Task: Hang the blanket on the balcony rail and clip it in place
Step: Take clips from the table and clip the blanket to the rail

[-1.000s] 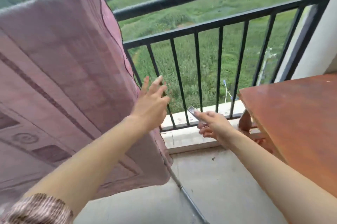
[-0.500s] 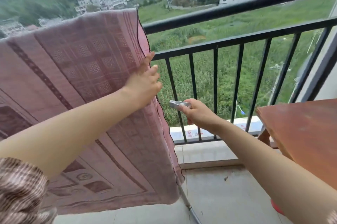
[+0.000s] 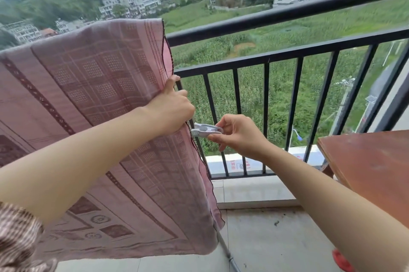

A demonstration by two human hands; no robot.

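The pink blanket [image 3: 99, 99] hangs over the top bar of the balcony rail [image 3: 287, 11], and the left hand [image 3: 170, 110] holds its right edge in a closed grip. The right hand [image 3: 239, 134] pinches a white clothespin [image 3: 205, 130] lying almost level, its mouth pointing left at that edge, just beside the left hand. Probably only 1 short move to the left is needed.

The pink blanket [image 3: 88, 99] runs off the left edge and covers the balcony rail [image 3: 287, 12] there, hiding how it sits on the bar. The left hand [image 3: 170, 110] grips its hem, fingertips out of sight. Whether the white clothes peg [image 3: 204, 130], pinched by the right hand [image 3: 241, 136], touches the hem cannot be told. The right edge cuts off the wooden table [image 3: 371, 169]. The red print [image 3: 240, 165] low behind the rail is too small to read.
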